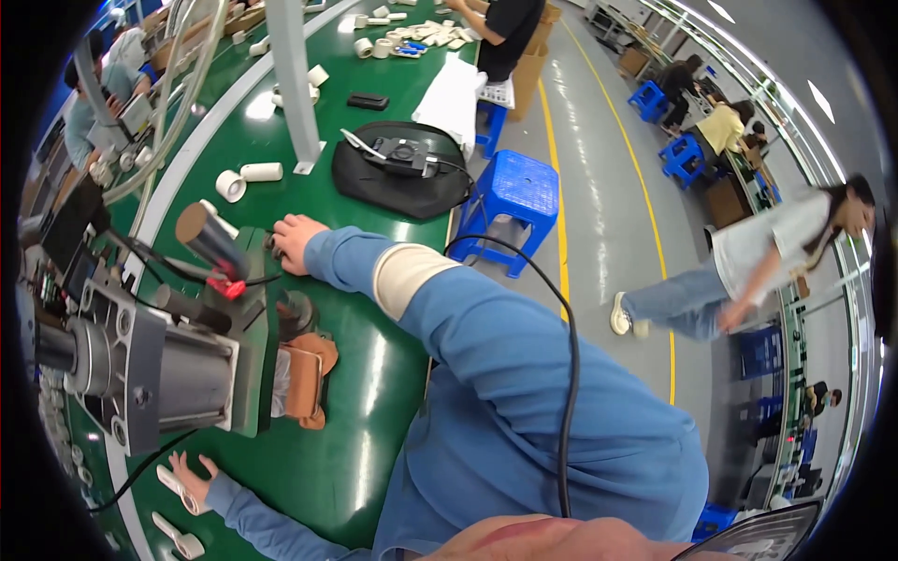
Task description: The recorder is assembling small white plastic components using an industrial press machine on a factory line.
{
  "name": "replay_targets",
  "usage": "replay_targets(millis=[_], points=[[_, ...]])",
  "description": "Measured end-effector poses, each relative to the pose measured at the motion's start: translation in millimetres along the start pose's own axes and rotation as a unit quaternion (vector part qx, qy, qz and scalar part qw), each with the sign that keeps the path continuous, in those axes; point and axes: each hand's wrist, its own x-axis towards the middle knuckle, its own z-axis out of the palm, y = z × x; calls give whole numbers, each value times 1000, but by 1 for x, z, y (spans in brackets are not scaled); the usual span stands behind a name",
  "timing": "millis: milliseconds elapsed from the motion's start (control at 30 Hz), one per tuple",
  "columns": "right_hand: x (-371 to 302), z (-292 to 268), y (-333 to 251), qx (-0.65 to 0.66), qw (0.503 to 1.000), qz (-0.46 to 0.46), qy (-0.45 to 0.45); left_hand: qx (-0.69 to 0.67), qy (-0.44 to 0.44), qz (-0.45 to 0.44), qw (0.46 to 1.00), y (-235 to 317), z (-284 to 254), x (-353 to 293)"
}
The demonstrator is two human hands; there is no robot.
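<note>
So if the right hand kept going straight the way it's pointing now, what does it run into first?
The right hand points left along the green table, fingers already at the green base of the press machine. It would likely meet that base first, below the red-tipped lever; depth is unclear.

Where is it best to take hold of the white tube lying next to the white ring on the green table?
Probably at the middle of the white tube, from above, fingers across its width. It lies flat on the green table, long sides free; the white ring sits close at its left end.
</note>
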Motion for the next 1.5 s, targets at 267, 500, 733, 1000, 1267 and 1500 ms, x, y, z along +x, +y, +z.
replay_targets(millis=[267,500,733,1000,1267,1500], points=[[-10,-2,17,-13,997,-33,-70,-149,-77,-141,976,36,7,7],[1,9,5,-91,988,-56,-114,-108,-62,-198,972,42,-8,14],[4,11,-2,-88,987,-25,-133,-84,-54,-232,968,33,-4,7],[-12,32,30,17,991,-2,-130,-41,-58,-247,966,44,7,15],[7,49,19,325,925,178,-86,-17,-47,-267,962,69,-2,40],[-15,79,62,716,540,440,-41,28,-92,-341,935,76,-23,42]])
